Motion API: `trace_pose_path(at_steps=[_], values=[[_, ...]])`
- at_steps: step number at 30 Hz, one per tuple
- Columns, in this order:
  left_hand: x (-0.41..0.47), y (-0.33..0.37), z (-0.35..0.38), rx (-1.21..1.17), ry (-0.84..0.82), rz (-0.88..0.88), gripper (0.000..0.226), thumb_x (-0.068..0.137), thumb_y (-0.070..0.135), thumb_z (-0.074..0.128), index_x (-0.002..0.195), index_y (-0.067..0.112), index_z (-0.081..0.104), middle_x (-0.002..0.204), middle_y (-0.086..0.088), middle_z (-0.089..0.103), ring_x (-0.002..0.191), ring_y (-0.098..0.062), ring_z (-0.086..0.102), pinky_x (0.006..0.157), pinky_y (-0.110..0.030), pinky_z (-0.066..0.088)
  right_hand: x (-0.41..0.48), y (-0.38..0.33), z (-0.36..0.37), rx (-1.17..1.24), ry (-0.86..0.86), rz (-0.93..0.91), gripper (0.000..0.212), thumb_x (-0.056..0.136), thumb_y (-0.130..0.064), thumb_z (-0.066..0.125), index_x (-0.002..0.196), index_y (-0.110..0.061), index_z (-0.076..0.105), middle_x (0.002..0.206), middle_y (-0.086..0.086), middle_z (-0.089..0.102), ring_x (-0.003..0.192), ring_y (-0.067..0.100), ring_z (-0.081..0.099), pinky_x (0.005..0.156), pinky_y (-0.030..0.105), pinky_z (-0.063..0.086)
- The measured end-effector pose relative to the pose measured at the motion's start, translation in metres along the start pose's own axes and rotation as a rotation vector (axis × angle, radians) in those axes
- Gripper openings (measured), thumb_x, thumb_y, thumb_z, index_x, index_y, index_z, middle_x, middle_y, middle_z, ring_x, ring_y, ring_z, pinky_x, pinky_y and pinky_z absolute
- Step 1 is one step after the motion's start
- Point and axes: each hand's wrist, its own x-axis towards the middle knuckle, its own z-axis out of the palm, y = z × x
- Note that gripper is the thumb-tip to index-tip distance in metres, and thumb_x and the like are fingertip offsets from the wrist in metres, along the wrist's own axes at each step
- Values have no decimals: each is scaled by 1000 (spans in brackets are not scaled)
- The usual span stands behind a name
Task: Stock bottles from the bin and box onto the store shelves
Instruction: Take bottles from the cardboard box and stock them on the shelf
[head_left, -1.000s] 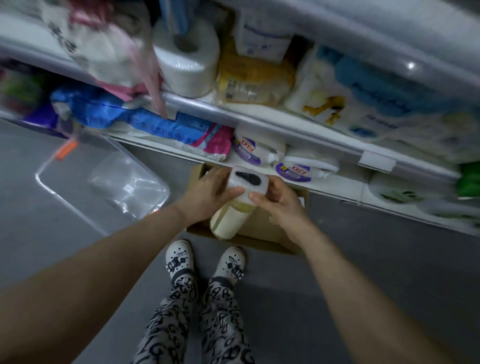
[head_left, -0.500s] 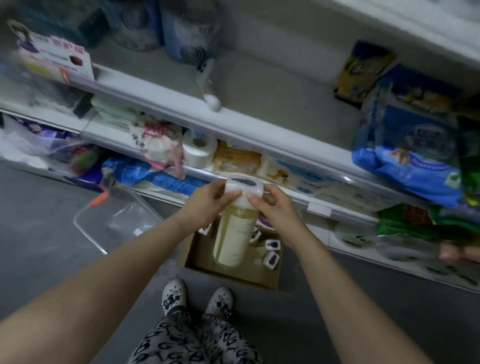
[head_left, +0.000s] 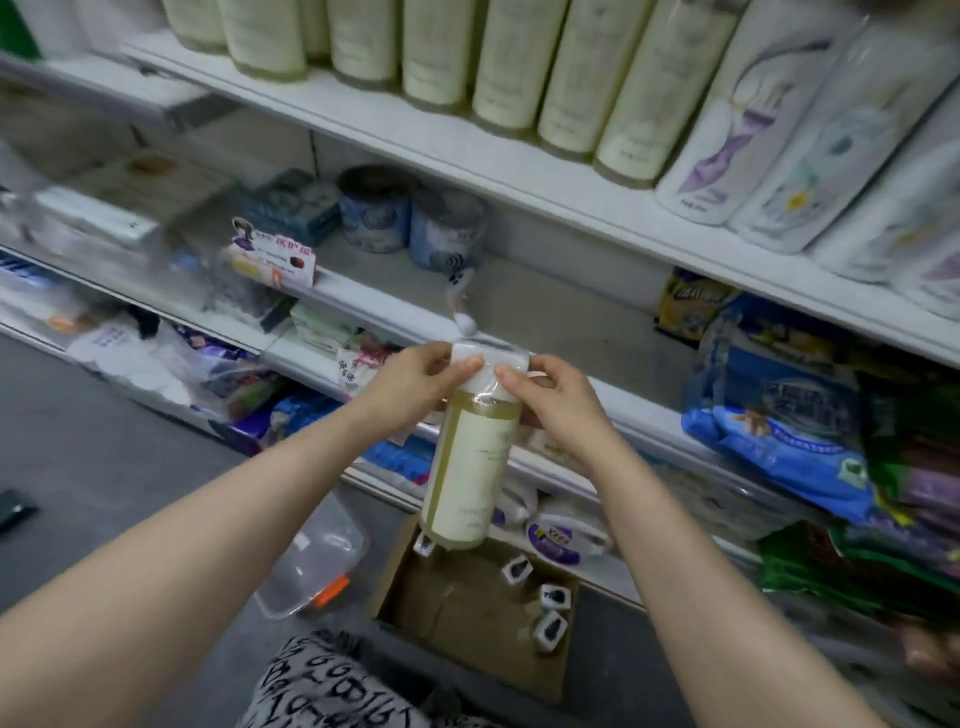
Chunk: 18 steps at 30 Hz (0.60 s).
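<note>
Judging by how full it looks, the tall clear plastic bottle (head_left: 470, 467) of pale yellow liquid, with its cream label and white cap, is probably fairly heavy for its size. The walls look stiff, so nothing should get crushed, but the plastic looks smooth and something like glossy film seems to be wrapped round the cap, so it could be a bit slippery. Right now it's hung upright in mid-air, just above the brown cardboard box (head_left: 467, 629) on the floor and in front of the middle shelves, well below the white top shelf (head_left: 519, 171) where a row of matching cream bottles (head_left: 514, 67) is lined up. It's gripped only at the cap end: the left hand (head_left: 410, 387) is curled round one side of the cap, the right hand (head_left: 558, 402) is pinched onto the other, and the thumbs nearly meet on the front. Nothing is supporting the base. For the lift, a hold lower on the body or under the base would likely be safer, since a cap-only grip could let that weight swing or slip. A clear plastic bin (head_left: 311, 566) is sat just beside the box.
</note>
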Motion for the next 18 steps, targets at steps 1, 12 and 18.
trace_pose_path(at_steps=[1,12,18], values=[[-1,6,-6,-6,9,5,56,80,59,62,109,12,67,100,-7,75,93,-21,72,83,-41,60,1,-9,1,-6,-2,-14,36,85,-36,76,112,-14,64,103,6,75,92,22,73,84,43,60],[17,61,-87,33,43,185,47,90,53,60,121,18,65,108,0,73,97,-15,71,88,-42,58,10,-109,31,-38,14,-207,40,88,-37,73,118,-13,62,109,3,72,96,19,72,85,43,60],[36,86,-138,-2,18,257,52,83,58,59,116,18,67,105,-1,74,96,-14,72,87,-42,59,31,-157,56,-53,76,-273,44,86,-40,75,118,-12,63,108,3,72,96,19,72,85,44,60]])
